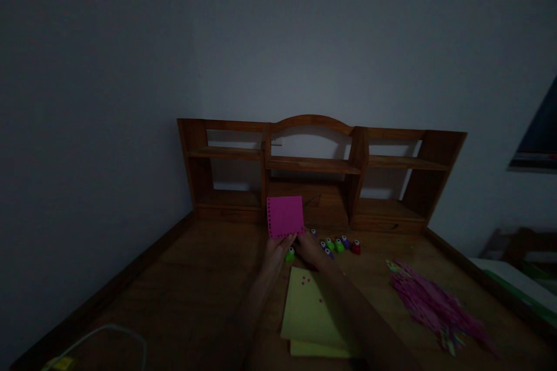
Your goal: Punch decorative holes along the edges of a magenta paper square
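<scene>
A pink sheet of paper [285, 216] is held up over the table, with small dark holes along its left and bottom edges. My left hand [277, 248] pinches its bottom edge. My right hand [308, 247] is closed at the sheet's lower right corner. Something dark shows between its fingers, mostly hidden, and I cannot make out what. Just below my left fingers stands a green craft punch with an eye-like top [290, 254]. Under my forearms lie yellow sheets [304, 316] with several small pink paper dots [321, 301].
More small punches, purple, green [339, 245] and red [356, 247], stand right of my hands. A wooden shelf unit [311, 166] backs the table. Pink and green paper strips [435, 301] are heaped at right. A white cable [108, 327] lies at front left.
</scene>
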A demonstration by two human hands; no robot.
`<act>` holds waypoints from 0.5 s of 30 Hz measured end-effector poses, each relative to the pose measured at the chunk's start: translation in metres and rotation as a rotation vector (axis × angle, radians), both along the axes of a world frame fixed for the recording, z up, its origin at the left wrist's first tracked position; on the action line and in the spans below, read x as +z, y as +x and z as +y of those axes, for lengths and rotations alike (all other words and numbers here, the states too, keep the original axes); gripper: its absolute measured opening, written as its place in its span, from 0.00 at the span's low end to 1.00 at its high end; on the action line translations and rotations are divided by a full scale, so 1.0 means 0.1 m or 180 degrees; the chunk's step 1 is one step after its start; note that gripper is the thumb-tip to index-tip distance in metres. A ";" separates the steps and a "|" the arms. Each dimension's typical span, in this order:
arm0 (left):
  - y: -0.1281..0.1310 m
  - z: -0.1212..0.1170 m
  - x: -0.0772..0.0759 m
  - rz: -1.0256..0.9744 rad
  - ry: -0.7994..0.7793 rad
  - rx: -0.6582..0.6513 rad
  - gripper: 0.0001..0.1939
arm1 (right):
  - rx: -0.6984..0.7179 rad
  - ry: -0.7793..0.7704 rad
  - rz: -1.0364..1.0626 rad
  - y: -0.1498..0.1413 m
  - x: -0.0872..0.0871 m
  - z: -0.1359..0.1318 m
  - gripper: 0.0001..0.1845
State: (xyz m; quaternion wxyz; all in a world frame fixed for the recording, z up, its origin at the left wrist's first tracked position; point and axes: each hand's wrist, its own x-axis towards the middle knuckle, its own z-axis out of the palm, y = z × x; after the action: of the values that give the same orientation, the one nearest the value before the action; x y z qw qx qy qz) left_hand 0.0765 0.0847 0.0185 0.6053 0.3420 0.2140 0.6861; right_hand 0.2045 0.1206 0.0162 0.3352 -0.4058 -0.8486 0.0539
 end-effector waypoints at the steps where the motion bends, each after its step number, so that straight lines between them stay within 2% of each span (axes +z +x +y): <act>1: 0.00 -0.01 0.01 -0.0037 -0.0033 -0.0004 0.23 | -0.0016 -0.0008 0.0000 0.00 0.00 0.00 0.22; 9: -0.02 -0.06 0.06 -0.0128 -0.0053 0.0060 0.26 | -0.0065 -0.0077 -0.0057 -0.02 0.04 -0.03 0.21; 13: -0.07 -0.04 0.03 0.0048 -0.0087 0.0261 0.25 | -0.0182 -0.0159 -0.0171 -0.01 0.07 -0.07 0.14; 15: -0.12 -0.03 0.01 0.0120 -0.0209 0.0459 0.24 | -0.0275 -0.0178 -0.0233 0.00 0.08 -0.08 0.15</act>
State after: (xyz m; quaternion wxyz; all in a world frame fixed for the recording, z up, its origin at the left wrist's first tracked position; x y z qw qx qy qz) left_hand 0.0649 0.0818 0.0191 0.5611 0.3186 0.2719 0.7140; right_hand 0.2042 0.1122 0.0241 0.2946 -0.4529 -0.8401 0.0482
